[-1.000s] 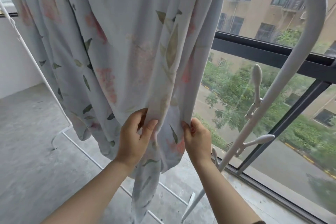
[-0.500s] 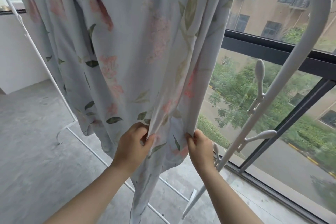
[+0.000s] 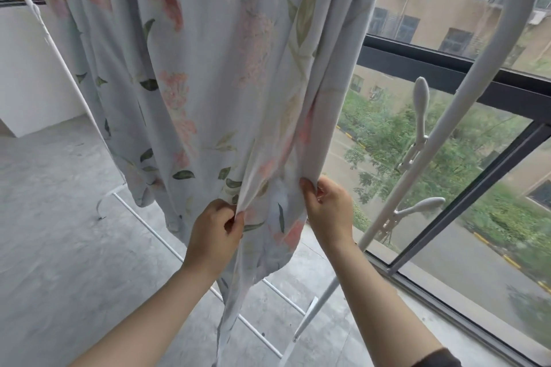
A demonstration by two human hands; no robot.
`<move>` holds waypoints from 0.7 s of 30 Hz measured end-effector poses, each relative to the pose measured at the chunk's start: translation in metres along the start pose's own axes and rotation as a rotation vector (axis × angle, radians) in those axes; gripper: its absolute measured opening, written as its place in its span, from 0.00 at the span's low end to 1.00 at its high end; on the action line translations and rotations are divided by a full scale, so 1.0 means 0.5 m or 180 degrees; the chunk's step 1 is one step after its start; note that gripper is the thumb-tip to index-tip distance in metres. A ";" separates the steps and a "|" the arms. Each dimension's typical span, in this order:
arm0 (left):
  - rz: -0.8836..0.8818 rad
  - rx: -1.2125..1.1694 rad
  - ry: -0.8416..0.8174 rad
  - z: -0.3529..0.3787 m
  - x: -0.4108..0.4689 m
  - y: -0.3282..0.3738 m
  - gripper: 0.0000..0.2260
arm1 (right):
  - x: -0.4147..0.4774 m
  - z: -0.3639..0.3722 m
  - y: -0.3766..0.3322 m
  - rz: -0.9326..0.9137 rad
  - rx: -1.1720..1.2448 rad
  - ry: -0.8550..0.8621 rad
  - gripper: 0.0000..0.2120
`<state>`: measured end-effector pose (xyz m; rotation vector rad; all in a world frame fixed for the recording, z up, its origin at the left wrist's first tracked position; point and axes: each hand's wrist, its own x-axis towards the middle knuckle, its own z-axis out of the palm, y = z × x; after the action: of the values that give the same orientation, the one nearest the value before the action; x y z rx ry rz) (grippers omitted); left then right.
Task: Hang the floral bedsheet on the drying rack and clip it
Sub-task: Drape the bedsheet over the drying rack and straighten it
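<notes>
The sheet (image 3: 208,83) drapes down from 12 o'clock and bunches low, so the hands are probably spreading it flat before clipping. The left hand (image 3: 213,232) pinches a fold at its 1 o'clock between curled fingers and thumb. The right hand (image 3: 328,208) pinches the side edge at its 11 o'clock, with the rack (image 3: 447,119) post at 3.

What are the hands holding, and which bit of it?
The floral bedsheet, low down near its hanging end: the left hand pinches a fold, the right hand pinches the edge beside it.
</notes>
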<state>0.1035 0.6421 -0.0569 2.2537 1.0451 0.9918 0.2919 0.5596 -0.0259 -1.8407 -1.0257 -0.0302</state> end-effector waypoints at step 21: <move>-0.0372 -0.0252 -0.0397 0.022 -0.070 -0.015 0.11 | -0.184 -0.027 0.043 0.1044 0.0247 -0.0698 0.13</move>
<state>0.0930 0.6178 -0.0833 2.1350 1.0515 0.8189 0.2526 0.4882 -0.0753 -1.9490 -0.8460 0.4102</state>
